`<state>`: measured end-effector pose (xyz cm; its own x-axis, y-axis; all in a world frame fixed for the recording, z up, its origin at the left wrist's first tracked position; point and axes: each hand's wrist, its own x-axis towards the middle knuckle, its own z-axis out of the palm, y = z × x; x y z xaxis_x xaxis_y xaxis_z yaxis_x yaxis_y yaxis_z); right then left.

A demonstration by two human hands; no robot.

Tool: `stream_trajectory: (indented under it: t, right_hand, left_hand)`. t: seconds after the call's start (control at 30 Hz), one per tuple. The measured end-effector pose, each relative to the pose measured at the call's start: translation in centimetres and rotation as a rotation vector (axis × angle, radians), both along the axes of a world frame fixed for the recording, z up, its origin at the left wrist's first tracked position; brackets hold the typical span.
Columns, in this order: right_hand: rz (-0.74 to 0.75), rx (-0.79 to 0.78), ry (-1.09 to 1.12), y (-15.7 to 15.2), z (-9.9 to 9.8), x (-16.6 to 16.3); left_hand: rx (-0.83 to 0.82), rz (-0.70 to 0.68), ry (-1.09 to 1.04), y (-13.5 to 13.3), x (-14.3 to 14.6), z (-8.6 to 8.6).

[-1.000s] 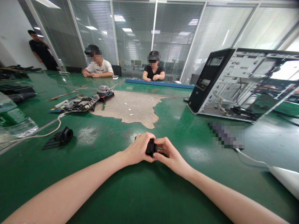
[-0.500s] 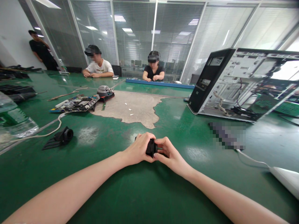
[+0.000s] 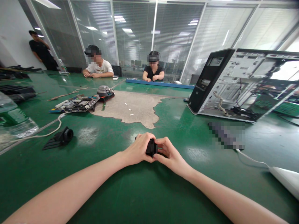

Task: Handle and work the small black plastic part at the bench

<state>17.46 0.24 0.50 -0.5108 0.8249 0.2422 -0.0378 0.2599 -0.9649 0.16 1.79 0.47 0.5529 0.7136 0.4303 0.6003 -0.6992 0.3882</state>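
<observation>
A small black part (image 3: 151, 148) sits between both my hands, low over the green table (image 3: 130, 193). My left hand (image 3: 137, 148) is curled round its left side, fingers closed on it. My right hand (image 3: 169, 152) pinches its right side with closed fingers. Most of the part is hidden by my fingers. I cannot make out what it is.
An open computer case (image 3: 243, 84) stands at the right. A black lens-like piece (image 3: 61, 137) and a white cable (image 3: 50, 129) lie at the left, a circuit board (image 3: 76, 104) farther back. A white device (image 3: 286, 179) lies at the right edge. Two seated people and one standing are across the table.
</observation>
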Motion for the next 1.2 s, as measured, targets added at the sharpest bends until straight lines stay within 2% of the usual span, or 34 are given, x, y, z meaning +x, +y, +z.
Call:
stream_trajectory:
  t: [0.4,0.6,0.77,0.97,1.2]
  right_hand:
    - [-0.043,-0.067,-0.018,0.18,-0.03,-0.16]
    - [-0.037,0.042,0.013,-0.07,-0.17,-0.21]
    - [-0.026,-0.034,-0.010,0.01,-0.05,-0.05]
    - [-0.097,0.005,-0.058,0.17,-0.06,-0.03]
    - [-0.069,-0.035,-0.060,0.08,0.02,-0.11]
  left_hand:
    - [-0.004,0.001,-0.010,0.06,0.03,-0.02]
    - [-0.004,0.006,0.000,0.06,-0.01,-0.04]
    - [0.012,0.006,-0.008,0.01,0.01,-0.17]
    - [0.006,0.011,-0.001,-0.01,0.10,-0.09]
    - [0.018,0.004,-0.013,0.04,0.10,-0.01]
